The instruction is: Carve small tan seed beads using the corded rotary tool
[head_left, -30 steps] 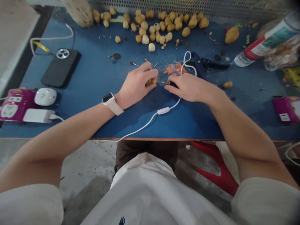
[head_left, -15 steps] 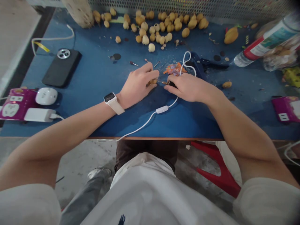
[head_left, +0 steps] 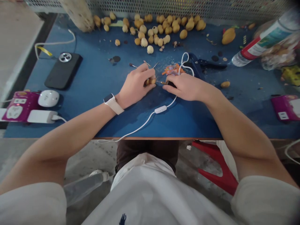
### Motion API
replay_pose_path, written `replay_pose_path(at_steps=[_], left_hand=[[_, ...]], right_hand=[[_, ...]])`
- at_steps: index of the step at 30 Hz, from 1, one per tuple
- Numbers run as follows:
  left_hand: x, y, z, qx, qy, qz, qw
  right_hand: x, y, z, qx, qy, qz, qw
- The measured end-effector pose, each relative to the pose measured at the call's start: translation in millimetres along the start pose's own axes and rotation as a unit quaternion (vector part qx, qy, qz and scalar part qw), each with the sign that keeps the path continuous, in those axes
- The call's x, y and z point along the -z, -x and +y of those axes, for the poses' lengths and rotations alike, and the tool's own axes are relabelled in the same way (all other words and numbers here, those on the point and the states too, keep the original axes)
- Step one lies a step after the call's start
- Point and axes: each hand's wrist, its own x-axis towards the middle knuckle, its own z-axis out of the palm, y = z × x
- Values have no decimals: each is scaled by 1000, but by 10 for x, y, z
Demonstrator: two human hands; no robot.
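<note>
My left hand, with a watch on its wrist, is closed round a small yellow-brown gourd. The fingers cover most of it. Facing it from the right, my right hand grips a small electric rotary tool, mostly hidden by the fingers. Its thin bit points left at the gourd; whether the tip touches cannot be made out. A white cord with an inline switch runs below my right hand. Orange and purple scraps lie just beyond, near several thin tool bits.
Several small gourds line the back of the blue table. At left are a phone, a white case and a purple power strip. A bottle leans at right beyond a loose gourd.
The view has shifted slightly. My left hand has turned a little, showing more of the gourd, while my right hand keeps its hold. Another person's leg below the table has moved.
</note>
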Motion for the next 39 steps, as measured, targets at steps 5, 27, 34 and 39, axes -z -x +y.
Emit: replay_pose_path(at_steps=[5,27,34,39], left_hand=[[32,12,-18,-5,-1,-13,1000],[48,26,-11,11,0,-29,1000],[22,22,-46,-2,4,-19,1000],[29,14,1,-5,8,1,1000]], right_hand=[[-11,-8,44,12,-16,4,1000],[2,6,28,22,-25,16,999],[-7,7,25,19,-26,18,999],[9,15,23,23,-22,18,999]])
